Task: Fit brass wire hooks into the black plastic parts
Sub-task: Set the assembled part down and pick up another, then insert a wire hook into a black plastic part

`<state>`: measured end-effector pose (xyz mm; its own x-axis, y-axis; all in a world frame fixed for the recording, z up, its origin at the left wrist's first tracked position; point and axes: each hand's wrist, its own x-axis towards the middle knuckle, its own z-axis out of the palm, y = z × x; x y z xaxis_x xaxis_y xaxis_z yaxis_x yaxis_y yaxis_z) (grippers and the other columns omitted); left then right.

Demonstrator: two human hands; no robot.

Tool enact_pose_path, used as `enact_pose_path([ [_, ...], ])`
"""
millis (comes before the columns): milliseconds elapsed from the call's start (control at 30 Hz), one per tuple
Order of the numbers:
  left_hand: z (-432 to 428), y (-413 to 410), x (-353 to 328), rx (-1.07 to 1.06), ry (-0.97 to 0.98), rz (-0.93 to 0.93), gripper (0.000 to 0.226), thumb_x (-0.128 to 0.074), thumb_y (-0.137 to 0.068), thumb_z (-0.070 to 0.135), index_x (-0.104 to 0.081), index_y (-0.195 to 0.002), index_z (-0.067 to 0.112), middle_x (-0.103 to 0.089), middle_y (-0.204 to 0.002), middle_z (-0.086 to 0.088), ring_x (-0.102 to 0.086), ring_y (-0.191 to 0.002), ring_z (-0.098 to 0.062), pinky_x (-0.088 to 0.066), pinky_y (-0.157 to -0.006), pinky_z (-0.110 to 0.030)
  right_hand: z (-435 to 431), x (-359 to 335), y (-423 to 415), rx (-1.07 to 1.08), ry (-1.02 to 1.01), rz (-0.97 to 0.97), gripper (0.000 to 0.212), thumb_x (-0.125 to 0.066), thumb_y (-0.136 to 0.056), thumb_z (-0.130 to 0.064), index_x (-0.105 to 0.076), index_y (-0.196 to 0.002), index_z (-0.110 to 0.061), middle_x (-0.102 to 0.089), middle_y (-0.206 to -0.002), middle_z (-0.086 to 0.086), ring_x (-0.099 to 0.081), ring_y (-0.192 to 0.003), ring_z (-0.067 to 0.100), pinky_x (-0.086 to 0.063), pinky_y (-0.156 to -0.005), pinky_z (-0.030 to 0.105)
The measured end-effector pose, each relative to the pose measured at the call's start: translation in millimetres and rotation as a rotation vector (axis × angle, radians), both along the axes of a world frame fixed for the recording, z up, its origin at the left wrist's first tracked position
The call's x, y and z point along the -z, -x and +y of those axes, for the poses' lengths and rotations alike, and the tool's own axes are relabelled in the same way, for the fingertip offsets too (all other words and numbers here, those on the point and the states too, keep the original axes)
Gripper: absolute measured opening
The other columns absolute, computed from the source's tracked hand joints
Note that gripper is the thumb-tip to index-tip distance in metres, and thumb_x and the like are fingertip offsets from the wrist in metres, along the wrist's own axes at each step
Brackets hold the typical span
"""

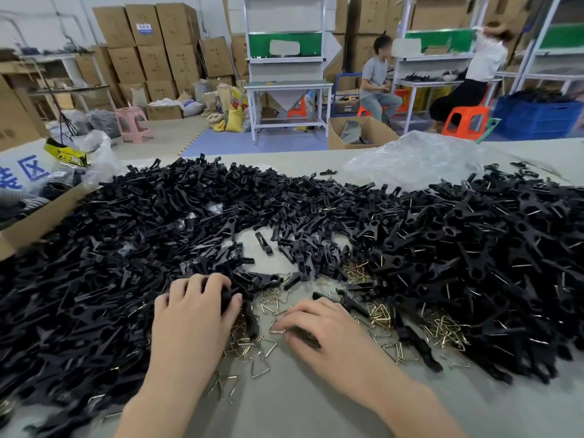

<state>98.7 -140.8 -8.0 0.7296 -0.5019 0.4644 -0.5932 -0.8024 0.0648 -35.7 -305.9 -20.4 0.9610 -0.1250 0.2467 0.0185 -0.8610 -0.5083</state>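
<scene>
Closest in, two bare forearms lie over the near edge of the table, and the hands are working in the small gap between the heaps. The left hand has its fingers curled round a black plastic part, a firm wrap with the thumb tucked against it. The right hand is arched low, fingertips right at a triangular brass wire hook lying flat on the table. There's a dark piece under that palm too, but from up here I cannot tell whether it is pinched or only covered.

More loose hooks lie scattered around and between both hands, many overlapping. An unfitted heap of black parts fills the left side up to the far edge. The right-hand heap shows wire glinting in it, so those look already fitted.

Now the dangers. The hooks are interlocked, so lifting one could drag its neighbours along or flick them over the near edge. The wire looks springy, and a crooked push into the plastic could make it slip off the fingertips. Both heaps crowd the working gap, so a nudge from either wrist may spill parts over the hooks. And with the two heaps nearly touching at the middle, a finished piece could easily get picked up again by mistake.
</scene>
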Motion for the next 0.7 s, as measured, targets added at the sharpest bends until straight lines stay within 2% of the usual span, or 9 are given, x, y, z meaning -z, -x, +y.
enact_pose_path([
  [100,1,0,-4,0.05,0.111,-0.026,0.024,-0.078,-0.083,0.027,-0.067,-0.1,0.015,-0.069,-0.083,-0.003,-0.062,-0.08,-0.034,-0.05,-0.064,-0.042,0,0,1,0.025,-0.057,-0.026,0.026,-0.048,-0.104,-0.033,-0.066,-0.12,-0.04,-0.059,-0.116,-0.028,-0.041,-0.114,-0.011,-0.029,-0.1,0.012],
  [200,3,2,-13,0.044,0.325,-0.037,0.021,-0.059,-0.096,0.033,-0.062,-0.108,0.016,-0.068,-0.088,0.0,-0.061,-0.084,-0.029,-0.044,-0.053,-0.034,-2,0,3,0.054,-0.11,-0.071,0.025,-0.05,-0.104,-0.028,-0.068,-0.119,-0.038,-0.059,-0.111,-0.028,-0.047,-0.113,-0.004,-0.034,-0.098,0.013],
  [300,3,5,-20,0.052,0.477,-0.05,0.023,-0.045,-0.106,0.035,-0.057,-0.112,0.016,-0.065,-0.091,-0.003,-0.058,-0.085,-0.029,-0.045,-0.065,-0.04,-2,-1,3,0.071,-0.13,-0.127,0.027,-0.053,-0.103,-0.022,-0.068,-0.121,-0.034,-0.057,-0.105,-0.032,-0.05,-0.112,-0.003,-0.037,-0.098,0.014],
  [400,-2,10,-18,0.112,0.393,-0.041,0.02,-0.046,-0.105,0.03,-0.059,-0.11,0.015,-0.067,-0.096,-0.003,-0.062,-0.086,-0.029,-0.043,-0.079,-0.043,-1,-2,1,0.095,-0.235,-0.187,0.029,-0.053,-0.103,-0.021,-0.067,-0.124,-0.036,-0.061,-0.111,-0.027,-0.056,-0.113,0.001,-0.04,-0.096,0.014],
  [467,-8,14,-15,0.196,0.297,-0.04,0.016,-0.056,-0.099,0.022,-0.062,-0.11,0.013,-0.066,-0.096,-0.004,-0.065,-0.082,-0.03,-0.046,-0.075,-0.043,0,-4,0,0.09,-0.337,-0.211,0.027,-0.057,-0.102,-0.033,-0.063,-0.127,-0.04,-0.062,-0.115,-0.025,-0.058,-0.111,0.003,-0.043,-0.091,0.014],
  [533,-11,19,-12,0.302,0.195,0.003,0.022,-0.067,-0.09,0.014,-0.065,-0.112,0.012,-0.065,-0.096,-0.002,-0.065,-0.079,-0.029,-0.05,-0.07,-0.042,3,-5,0,0.051,-0.435,-0.185,0.038,-0.065,-0.093,-0.05,-0.058,-0.13,-0.047,-0.059,-0.12,-0.023,-0.058,-0.111,0.007,-0.045,-0.088,0.015],
  [600,-14,25,-11,0.393,0.084,0.104,0.053,-0.08,-0.07,0.005,-0.064,-0.118,0.017,-0.065,-0.1,0.003,-0.066,-0.085,-0.024,-0.052,-0.072,-0.037,8,-5,-1,0.003,-0.496,-0.155,0.05,-0.074,-0.084,-0.056,-0.055,-0.13,-0.051,-0.057,-0.123,-0.022,-0.059,-0.109,0.009,-0.046,-0.085,0.014],
  [633,-15,28,-10,0.42,0.05,0.144,0.068,-0.082,-0.058,0.003,-0.062,-0.122,0.018,-0.065,-0.102,0.005,-0.066,-0.088,-0.021,-0.053,-0.075,-0.035,10,-4,-2,-0.006,-0.516,-0.153,0.051,-0.077,-0.082,-0.053,-0.056,-0.128,-0.051,-0.058,-0.122,-0.022,-0.06,-0.106,0.008,-0.047,-0.083,0.014],
  [700,-17,31,-10,0.433,0.027,0.173,0.086,-0.085,-0.05,0.001,-0.06,-0.13,0.018,-0.066,-0.105,0.007,-0.066,-0.093,-0.02,-0.054,-0.078,-0.034,10,-4,-3,0.013,-0.539,-0.172,0.045,-0.08,-0.083,-0.043,-0.058,-0.121,-0.05,-0.061,-0.117,-0.021,-0.063,-0.098,0.009,-0.049,-0.081,0.015],
])
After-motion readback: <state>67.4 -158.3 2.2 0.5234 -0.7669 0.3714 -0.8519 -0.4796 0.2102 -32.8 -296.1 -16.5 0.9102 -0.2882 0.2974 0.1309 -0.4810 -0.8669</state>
